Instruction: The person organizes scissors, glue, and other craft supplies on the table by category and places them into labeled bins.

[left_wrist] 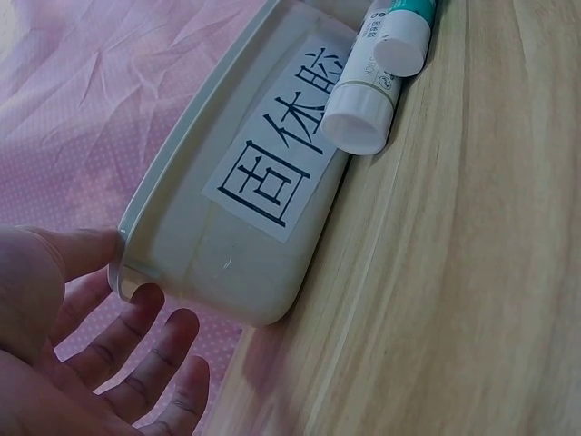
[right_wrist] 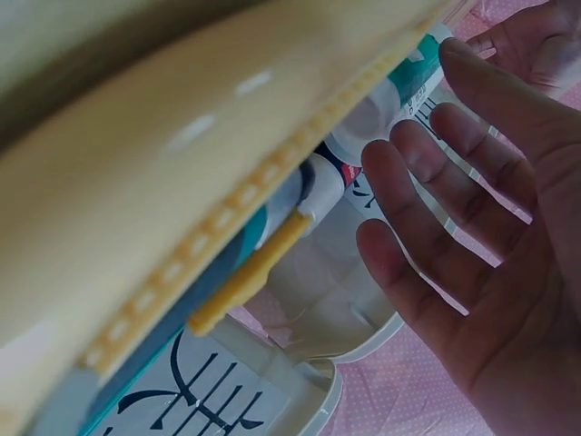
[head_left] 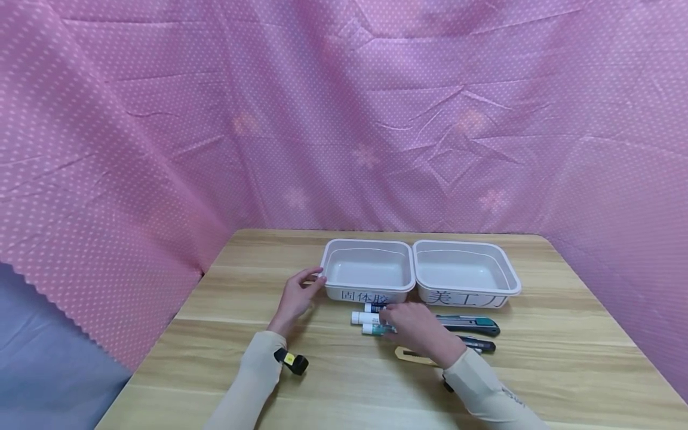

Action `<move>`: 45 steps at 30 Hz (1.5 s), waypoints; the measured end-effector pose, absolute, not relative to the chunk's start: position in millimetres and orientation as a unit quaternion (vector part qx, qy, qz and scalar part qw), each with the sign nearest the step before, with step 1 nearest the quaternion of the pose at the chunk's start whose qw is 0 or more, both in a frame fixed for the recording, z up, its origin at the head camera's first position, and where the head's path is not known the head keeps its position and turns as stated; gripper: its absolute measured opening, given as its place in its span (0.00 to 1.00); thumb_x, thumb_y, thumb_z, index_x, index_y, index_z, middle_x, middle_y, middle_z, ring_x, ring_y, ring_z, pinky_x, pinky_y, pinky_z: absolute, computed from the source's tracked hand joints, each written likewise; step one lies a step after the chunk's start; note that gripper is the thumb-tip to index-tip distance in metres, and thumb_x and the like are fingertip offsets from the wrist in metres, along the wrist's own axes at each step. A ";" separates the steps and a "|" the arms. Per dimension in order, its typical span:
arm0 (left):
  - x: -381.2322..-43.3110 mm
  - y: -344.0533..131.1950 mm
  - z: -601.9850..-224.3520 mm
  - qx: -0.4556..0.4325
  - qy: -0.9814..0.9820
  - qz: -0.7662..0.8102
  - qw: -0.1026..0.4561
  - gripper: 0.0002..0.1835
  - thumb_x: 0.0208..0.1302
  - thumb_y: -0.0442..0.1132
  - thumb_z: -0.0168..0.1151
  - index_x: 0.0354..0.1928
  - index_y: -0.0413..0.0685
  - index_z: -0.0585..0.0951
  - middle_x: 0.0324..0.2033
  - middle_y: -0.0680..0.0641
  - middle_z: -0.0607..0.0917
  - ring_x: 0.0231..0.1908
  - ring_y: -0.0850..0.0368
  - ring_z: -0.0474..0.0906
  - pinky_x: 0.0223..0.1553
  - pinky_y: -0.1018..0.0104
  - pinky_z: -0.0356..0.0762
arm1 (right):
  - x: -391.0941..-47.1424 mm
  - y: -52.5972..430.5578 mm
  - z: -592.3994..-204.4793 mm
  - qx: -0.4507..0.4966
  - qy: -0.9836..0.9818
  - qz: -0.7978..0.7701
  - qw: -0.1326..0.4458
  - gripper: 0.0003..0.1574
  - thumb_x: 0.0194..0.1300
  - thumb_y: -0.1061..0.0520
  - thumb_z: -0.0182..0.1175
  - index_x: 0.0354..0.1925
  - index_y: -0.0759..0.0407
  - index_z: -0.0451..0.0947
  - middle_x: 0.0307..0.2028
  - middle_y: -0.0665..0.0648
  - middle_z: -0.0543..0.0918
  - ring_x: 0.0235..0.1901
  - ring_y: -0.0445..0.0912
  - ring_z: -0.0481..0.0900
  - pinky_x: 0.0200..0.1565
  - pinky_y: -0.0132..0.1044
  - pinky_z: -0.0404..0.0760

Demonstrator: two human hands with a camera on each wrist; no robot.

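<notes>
My left hand (head_left: 297,297) holds the left corner of a white plastic box (left_wrist: 245,272), thumb over the rim and the other fingers loosely spread. Over a row of three glue sticks my right hand (head_left: 416,327) reaches with relaxed, parted fingers (right_wrist: 408,200). The sticks have a dark label (head_left: 374,307), a white body (head_left: 365,318) and a green label (head_left: 372,329); the hand hides their right ends. Under and beside the right wrist lie a teal-and-grey utility knife (head_left: 473,325), a black one (head_left: 480,344) and a yellow one (head_left: 411,356).
A second white box (head_left: 462,286) stands right beside the first; both carry paper labels with Chinese characters on their fronts. The wooden table (head_left: 231,340) meets a pink dotted curtain (head_left: 344,149) at the back and sides.
</notes>
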State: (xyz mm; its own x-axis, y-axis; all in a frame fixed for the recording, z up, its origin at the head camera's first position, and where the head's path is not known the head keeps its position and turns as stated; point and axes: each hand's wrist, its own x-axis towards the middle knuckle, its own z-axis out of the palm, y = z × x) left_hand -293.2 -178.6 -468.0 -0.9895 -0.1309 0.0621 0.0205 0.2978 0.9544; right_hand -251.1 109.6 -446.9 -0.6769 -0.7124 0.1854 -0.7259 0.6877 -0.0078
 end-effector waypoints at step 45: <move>-291.0 -177.1 -467.3 0.028 -0.799 -0.597 0.071 0.20 0.71 0.44 0.65 0.62 0.49 0.81 0.50 0.41 0.84 0.48 0.47 0.81 0.44 0.51 0.84 | -245.4 106.3 -437.0 0.395 -0.914 0.048 0.080 0.10 0.63 0.57 0.72 0.44 0.51 0.85 0.35 0.49 0.85 0.24 0.37 0.71 0.26 0.28 0.73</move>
